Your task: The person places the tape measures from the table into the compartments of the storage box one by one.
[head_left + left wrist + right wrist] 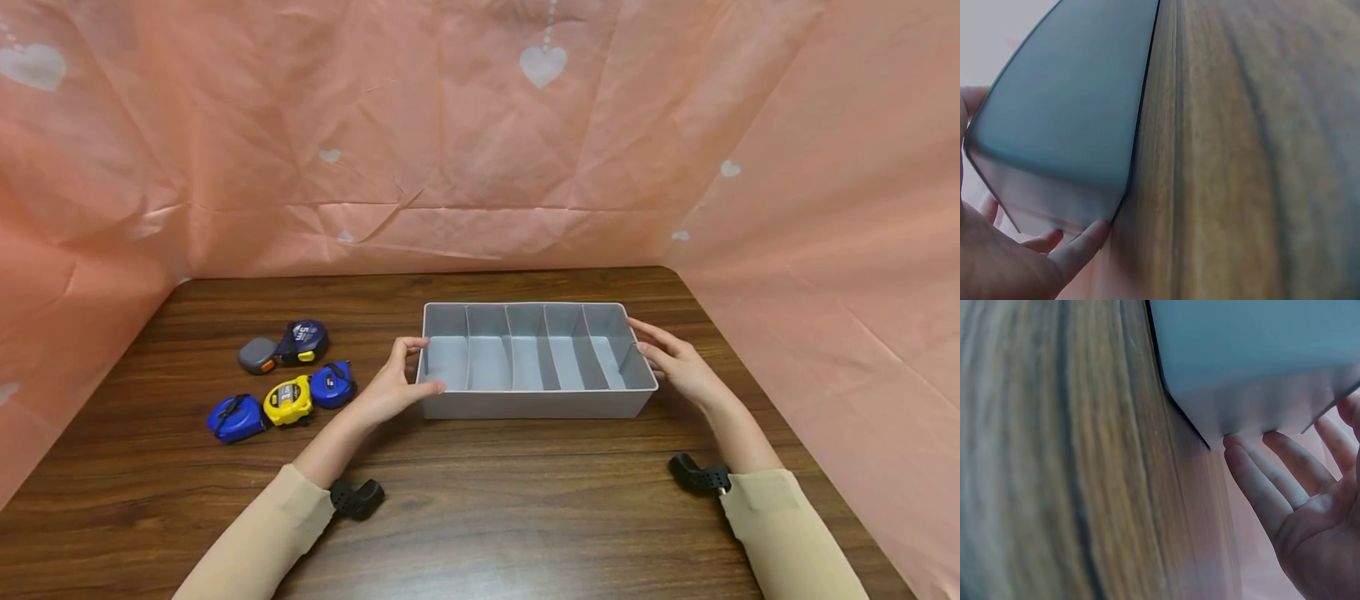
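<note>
A grey organizer box (536, 406), split by dividers into a row of bare compartments, lies lengthwise across the wooden table. At its left end my left hand (386, 392) holds it, thumb over the near corner of the rim and fingers along the end wall. My right hand (682, 371) holds the opposite end, with the thumb at the rim and the fingertips against the outside. Seen from the left wrist, fingers (1082, 253) touch the low part of the end wall. The right wrist view has fairly straight fingers (1260, 484) meeting the other end wall.
Left of the box lie several tape measures: a blue one (235, 418), a yellow one (288, 402) and another blue one (332, 384) in front, a grey one (257, 355) and a dark blue one (303, 342) behind. Pink cloth (450, 167) walls in the table (480, 500).
</note>
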The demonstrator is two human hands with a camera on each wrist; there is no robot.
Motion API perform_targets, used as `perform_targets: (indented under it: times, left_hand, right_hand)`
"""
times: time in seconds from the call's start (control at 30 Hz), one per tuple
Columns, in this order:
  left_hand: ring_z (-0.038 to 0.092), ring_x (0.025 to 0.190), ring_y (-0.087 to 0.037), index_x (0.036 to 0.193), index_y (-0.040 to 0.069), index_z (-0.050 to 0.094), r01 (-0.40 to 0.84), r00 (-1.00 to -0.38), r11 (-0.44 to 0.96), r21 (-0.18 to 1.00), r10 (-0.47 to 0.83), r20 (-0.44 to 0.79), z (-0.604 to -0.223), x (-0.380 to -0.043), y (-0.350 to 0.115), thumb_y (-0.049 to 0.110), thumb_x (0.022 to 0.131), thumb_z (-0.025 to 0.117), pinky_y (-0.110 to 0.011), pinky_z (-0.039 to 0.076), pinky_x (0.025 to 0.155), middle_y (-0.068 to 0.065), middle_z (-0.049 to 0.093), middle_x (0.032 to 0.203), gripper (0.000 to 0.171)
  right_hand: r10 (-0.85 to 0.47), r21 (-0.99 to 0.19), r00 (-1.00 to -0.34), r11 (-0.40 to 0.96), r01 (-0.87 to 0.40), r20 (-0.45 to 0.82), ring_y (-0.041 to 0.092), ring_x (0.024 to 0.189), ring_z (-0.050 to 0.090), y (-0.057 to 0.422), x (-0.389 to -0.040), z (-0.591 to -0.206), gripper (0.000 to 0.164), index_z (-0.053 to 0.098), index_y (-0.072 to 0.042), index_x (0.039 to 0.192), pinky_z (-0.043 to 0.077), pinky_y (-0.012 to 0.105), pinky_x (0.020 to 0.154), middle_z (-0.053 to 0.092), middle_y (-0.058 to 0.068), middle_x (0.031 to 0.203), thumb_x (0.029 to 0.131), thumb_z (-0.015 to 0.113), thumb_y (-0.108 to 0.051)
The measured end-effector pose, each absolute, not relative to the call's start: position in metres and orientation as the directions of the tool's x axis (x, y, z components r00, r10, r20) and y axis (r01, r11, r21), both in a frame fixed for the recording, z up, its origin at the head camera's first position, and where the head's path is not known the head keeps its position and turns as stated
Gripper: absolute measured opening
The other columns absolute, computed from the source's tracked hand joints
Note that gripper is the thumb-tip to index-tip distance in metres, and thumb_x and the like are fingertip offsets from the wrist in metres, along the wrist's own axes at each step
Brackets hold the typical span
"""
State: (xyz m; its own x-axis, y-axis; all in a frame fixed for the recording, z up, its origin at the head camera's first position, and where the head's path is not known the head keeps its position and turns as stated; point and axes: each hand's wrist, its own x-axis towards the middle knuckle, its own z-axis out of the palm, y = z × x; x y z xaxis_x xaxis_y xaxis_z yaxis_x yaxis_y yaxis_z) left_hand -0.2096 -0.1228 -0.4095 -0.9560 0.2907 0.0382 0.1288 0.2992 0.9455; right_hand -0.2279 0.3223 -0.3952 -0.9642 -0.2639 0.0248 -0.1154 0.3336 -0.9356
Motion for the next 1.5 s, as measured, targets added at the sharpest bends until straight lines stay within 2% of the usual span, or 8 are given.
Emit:
perform_targets:
  times: [0.17,0.43,0.63,0.9,1.17,1.5]
  left_hand:
    - [0.045,0.119,-0.039,0.134,0.009,0.032,0.139,-0.96,0.326,0.935,0.278,0.046,-0.409,-0.205,-0.127,0.016,0.08,0.076,-0.048,0.042,0.09,-0.023,0.036,0.139,0.071]
    - [0.043,0.121,-0.039,0.136,0.012,0.031,0.112,-0.964,0.376,0.92,0.266,0.009,-0.408,-0.199,-0.135,0.022,0.081,0.077,-0.052,0.04,0.092,-0.021,0.036,0.139,0.072]
    - [0.043,0.122,-0.039,0.135,0.011,0.031,0.11,-0.962,0.377,0.92,0.273,0.003,-0.406,-0.194,-0.138,0.021,0.08,0.077,-0.051,0.042,0.092,-0.021,0.035,0.139,0.073]
    - [0.041,0.123,-0.041,0.134,0.008,0.028,0.105,-0.961,0.367,0.924,0.277,-0.001,-0.405,-0.187,-0.143,0.018,0.081,0.076,-0.052,0.043,0.092,-0.025,0.034,0.14,0.072]
    - [0.038,0.125,-0.042,0.135,0.006,0.026,0.113,-0.958,0.372,0.921,0.288,0.002,-0.405,-0.18,-0.149,0.019,0.083,0.075,-0.052,0.042,0.094,-0.027,0.031,0.141,0.073]
    - [0.038,0.125,-0.041,0.135,0.008,0.025,0.078,-0.957,0.38,0.922,0.288,-0.038,-0.404,-0.176,-0.153,0.021,0.083,0.076,-0.052,0.041,0.095,-0.026,0.03,0.141,0.074]
  right_hand:
    - [-0.282,-0.934,-0.959,0.333,-0.129,0.032,0.003,0.101,0.057,0.319,-0.229,-0.395,0.054,0.03,-0.009,0.15,0.051,0.025,0.077,0.029,0.029,0.148,0.102,0.048,-0.025]
    - [-0.294,-0.935,-0.955,0.331,-0.128,0.026,0.009,0.104,0.057,0.313,-0.228,-0.395,0.055,0.029,-0.006,0.15,0.052,0.026,0.077,0.032,0.029,0.145,0.102,0.048,-0.024]
    - [-0.306,-0.944,-0.951,0.302,-0.13,0.033,0.005,0.101,0.059,0.309,-0.227,-0.396,0.055,0.028,-0.003,0.15,0.052,0.028,0.077,0.035,0.032,0.142,0.102,0.047,-0.022]
    - [-0.33,-0.946,-0.943,0.293,-0.142,0.04,0.01,0.103,0.059,0.303,-0.226,-0.395,0.054,0.028,-0.002,0.149,0.052,0.029,0.078,0.039,0.033,0.138,0.102,0.048,-0.019]
    - [-0.329,-0.949,-0.944,0.288,-0.132,0.032,0.007,0.101,0.059,0.297,-0.224,-0.394,0.054,0.029,-0.001,0.149,0.052,0.029,0.078,0.042,0.033,0.134,0.102,0.049,-0.019]
    - [-0.34,-0.948,-0.939,0.279,-0.151,0.049,0.008,0.1,0.059,0.295,-0.223,-0.397,0.053,0.03,0.001,0.148,0.052,0.03,0.078,0.045,0.035,0.129,0.102,0.048,-0.016]
